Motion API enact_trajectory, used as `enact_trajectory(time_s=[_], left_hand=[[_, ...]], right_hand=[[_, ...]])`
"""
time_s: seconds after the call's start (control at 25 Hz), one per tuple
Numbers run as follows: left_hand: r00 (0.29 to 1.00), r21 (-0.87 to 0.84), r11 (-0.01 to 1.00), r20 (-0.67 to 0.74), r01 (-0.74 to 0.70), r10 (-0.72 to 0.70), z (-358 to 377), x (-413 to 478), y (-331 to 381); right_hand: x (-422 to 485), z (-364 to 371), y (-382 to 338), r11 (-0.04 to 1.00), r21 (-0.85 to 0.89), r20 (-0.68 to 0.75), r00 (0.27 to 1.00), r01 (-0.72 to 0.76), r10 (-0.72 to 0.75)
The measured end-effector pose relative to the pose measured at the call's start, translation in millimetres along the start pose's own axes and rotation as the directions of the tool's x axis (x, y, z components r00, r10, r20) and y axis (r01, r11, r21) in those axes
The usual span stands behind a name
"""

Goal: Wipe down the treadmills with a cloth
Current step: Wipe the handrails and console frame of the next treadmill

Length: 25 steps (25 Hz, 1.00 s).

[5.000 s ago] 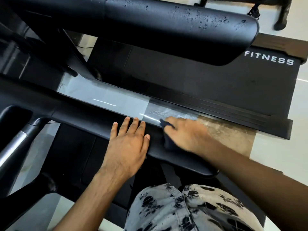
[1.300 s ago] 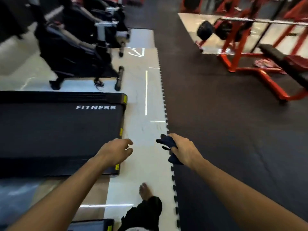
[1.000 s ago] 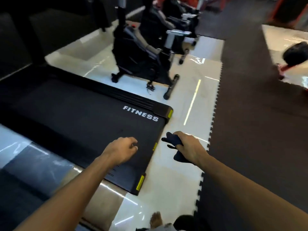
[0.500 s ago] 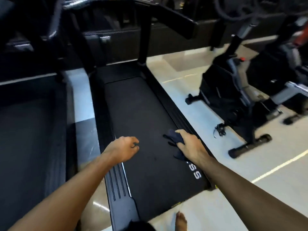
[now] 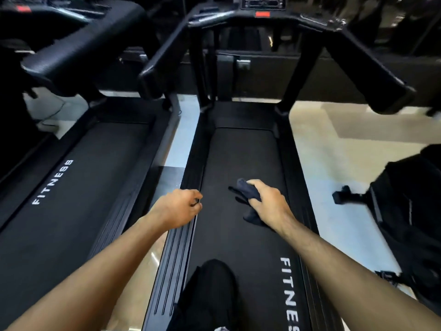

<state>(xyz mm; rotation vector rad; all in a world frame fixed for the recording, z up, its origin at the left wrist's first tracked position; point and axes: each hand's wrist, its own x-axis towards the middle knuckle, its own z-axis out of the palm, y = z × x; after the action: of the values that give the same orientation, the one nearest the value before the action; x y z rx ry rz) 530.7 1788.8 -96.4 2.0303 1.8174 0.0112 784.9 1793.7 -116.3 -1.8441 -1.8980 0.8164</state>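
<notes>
Dark cloth [image 5: 247, 193] bunches in the right hand [image 5: 269, 204], left hand [image 5: 177, 207] curled (both outstretched).

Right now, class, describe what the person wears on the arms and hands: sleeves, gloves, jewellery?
The left forearm and right forearm are bare, no sleeves in view. The left hand and right hand wear no gloves; no watch, bracelet or ring is visible.
</notes>
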Motion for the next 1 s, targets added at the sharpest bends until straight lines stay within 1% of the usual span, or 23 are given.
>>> enact_trajectory(time_s=[0.08,0.12,0.2,0.32,0.44,0.56,0.64,0.68,0.76,0.84,0.88,0.92,0.96,1.0], left_hand=[[1.000,-0.014,0.999,0.002,0.031,-0.031,-24.3,30.1,3.9],[0.998,-0.024,0.998,0.025,0.051,-0.050,-43.8,45.1,5.6],[0.996,-0.055,0.995,0.017,0.088,-0.087,-93.6,71.5,7.3],[0.987,-0.109,0.983,-0.034,0.150,-0.154,-169.5,88.0,4.6],[0.972,-0.134,0.966,-0.056,0.220,-0.229,-220.1,84.6,2.6],[0.936,-0.200,0.934,-0.133,0.297,-0.326,-255.7,98.0,-5.3],[0.898,-0.246,0.899,-0.165,0.362,-0.407,-269.1,117.4,-14.9],[0.877,-0.258,0.881,-0.175,0.397,-0.447,-273.2,128.2,-20.0],[0.833,-0.275,0.845,-0.200,0.458,-0.516,-281.4,149.0,-31.4],[0.760,-0.325,0.789,-0.245,0.521,-0.602,-290.3,175.1,-40.2],[0.723,-0.352,0.760,-0.260,0.546,-0.640,-295.2,188.1,-41.9],[0.692,-0.374,0.732,-0.262,0.570,-0.673,-299.6,198.7,-39.1],[0.660,-0.397,0.702,-0.263,0.591,-0.704,-302.3,208.3,-34.7],[0.627,-0.424,0.673,-0.264,0.607,-0.733,-302.8,216.6,-29.6]], right_hand=[[39.5,-14.4,-15.7,0.999,-0.012,0.043,0.999,0.032,-0.031],[58.4,-25.6,-28.7,0.999,-0.026,0.089,0.996,0.028,-0.026],[94.1,-56.3,-64.2,0.997,-0.054,0.158,0.987,0.045,-0.036],[137.8,-109.3,-125.5,0.990,-0.073,0.192,0.976,0.118,-0.102],[169.0,-148.1,-178.7,0.980,-0.047,0.214,0.960,0.195,-0.181],[212.3,-160.0,-218.4,0.972,0.022,0.206,0.950,0.235,-0.234],[245.8,-154.9,-236.6,0.965,0.063,0.238,0.936,0.253,-0.261],[263.3,-151.1,-244.1,0.955,0.074,0.262,0.918,0.288,-0.297],[295.6,-147.9,-260.4,0.917,0.079,0.287,0.873,0.390,-0.396],[338.5,-152.0,-281.5,0.855,0.068,0.293,0.808,0.515,-0.511],[362.9,-155.2,-294.4,0.807,0.047,0.289,0.765,0.589,-0.575],[384.8,-159.0,-307.4,0.742,0.027,0.291,0.705,0.669,-0.647],[406.0,-159.6,-319.1,0.647,0.006,0.294,0.617,0.762,-0.730],[424.8,-156.8,-330.3,0.518,-0.037,0.311,0.502,0.855,-0.807]])
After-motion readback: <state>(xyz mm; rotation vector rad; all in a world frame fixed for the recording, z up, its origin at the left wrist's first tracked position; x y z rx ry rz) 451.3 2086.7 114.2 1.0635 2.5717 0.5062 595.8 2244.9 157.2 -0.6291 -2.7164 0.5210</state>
